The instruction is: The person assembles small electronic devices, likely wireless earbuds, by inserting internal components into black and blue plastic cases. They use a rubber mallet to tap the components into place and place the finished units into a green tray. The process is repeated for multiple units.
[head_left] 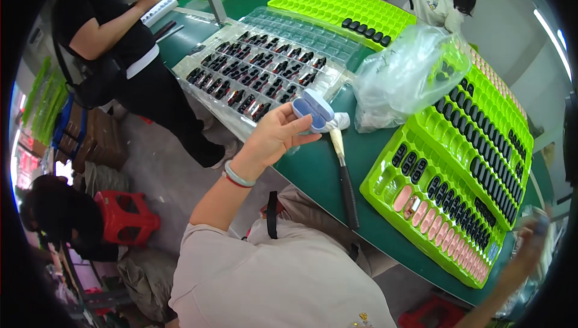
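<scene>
While the left hand [274,138] pinches a small blue case [313,110] in its fingertips above the green bench's [319,171] edge, the blurred right hand [530,247], its fingers unreadable, nears the green tray [385,192]; a loose pinch could drop the case floorward.

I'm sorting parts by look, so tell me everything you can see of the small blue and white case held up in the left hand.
The case is small, oblong with rounded corners, and looks like smooth plastic. Its near face is blue with a pale rim; the part behind it is white or very light blue. It is tilted, held in the air above the edge of the green table, pinched between the thumb and fingers of the left hand. Nothing else appears to touch it. Whether it is hinged open or closed is unclear.
</scene>
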The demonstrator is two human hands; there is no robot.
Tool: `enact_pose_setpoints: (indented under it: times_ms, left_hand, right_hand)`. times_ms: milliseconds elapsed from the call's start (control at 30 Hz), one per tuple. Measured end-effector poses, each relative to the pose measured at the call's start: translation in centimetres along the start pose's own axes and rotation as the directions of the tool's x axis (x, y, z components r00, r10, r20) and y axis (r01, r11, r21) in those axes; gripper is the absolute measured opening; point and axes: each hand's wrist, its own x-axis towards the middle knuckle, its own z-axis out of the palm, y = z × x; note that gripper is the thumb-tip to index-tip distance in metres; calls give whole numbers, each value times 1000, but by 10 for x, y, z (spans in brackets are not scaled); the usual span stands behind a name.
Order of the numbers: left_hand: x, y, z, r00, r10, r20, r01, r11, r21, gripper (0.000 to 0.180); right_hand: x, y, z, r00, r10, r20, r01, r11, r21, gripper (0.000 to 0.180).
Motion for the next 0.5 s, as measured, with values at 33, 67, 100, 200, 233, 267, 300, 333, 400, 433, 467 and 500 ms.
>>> enact_pose_setpoints:
  times_ms: [33, 67, 100, 200, 233, 267, 300, 333, 400, 433, 467, 500]
  left_hand:
    - [-3, 3, -10, 999, 38, -36, -39, 999, -35, 31]
    - [-7, 5, -19, 993, 74, -89, -76, 997, -16, 31]
    - [-18, 5, -40, 977, 121, -176, -125, 992, -7, 31]
    - [0, 2, -70, 947, 213, -240, -238, 968, -81, 33]
    - [0, 3, -80, 927, 255, -275, -288, 954, -86, 33]
    - [2, 5, -85, 908, 292, -301, -333, 938, -95, 34]
    - [-1, 6, -93, 883, 341, -323, -381, 922, -68, 35]
    - [-4, 8, -102, 854, 388, -348, -427, 903, -41, 36]
    - [-14, 3, -117, 819, 408, -403, -453, 891, -19, 36]
    - [-20, 5, -120, 812, 397, -428, -449, 893, -23, 36]
    - [-27, 6, -122, 809, 387, -442, -439, 899, -16, 36]
    - [-32, 3, -124, 809, 373, -454, -410, 912, 19, 36]
  right_hand:
    - [-9, 11, 65, 985, 11, 170, -14, 1000, 15, 48]
    - [-12, 9, 121, 941, 15, 338, -28, 999, 32, 37]
    - [-5, -4, 178, 742, 148, 654, -201, 980, 6, 39]
    - [-17, -15, 307, 498, 293, 816, -565, 824, 49, 37]
    - [-15, -10, 340, 439, 297, 848, -687, 719, 104, 37]
    - [-11, -8, 365, 386, 298, 873, -791, 593, 147, 38]
    - [-9, -5, 386, 311, 287, 906, -883, 441, 163, 39]
    - [-4, -1, 403, 273, 243, 931, -897, 414, 155, 41]
    - [-1, 14, 426, 176, 181, 967, -939, 325, 110, 45]
    - [-5, 14, 437, 200, 221, 955, -930, 348, 115, 45]
    - [-8, 14, 443, 182, 219, 959, -926, 366, 92, 45]
    - [-11, 14, 447, 168, 223, 960, -920, 385, 72, 45]
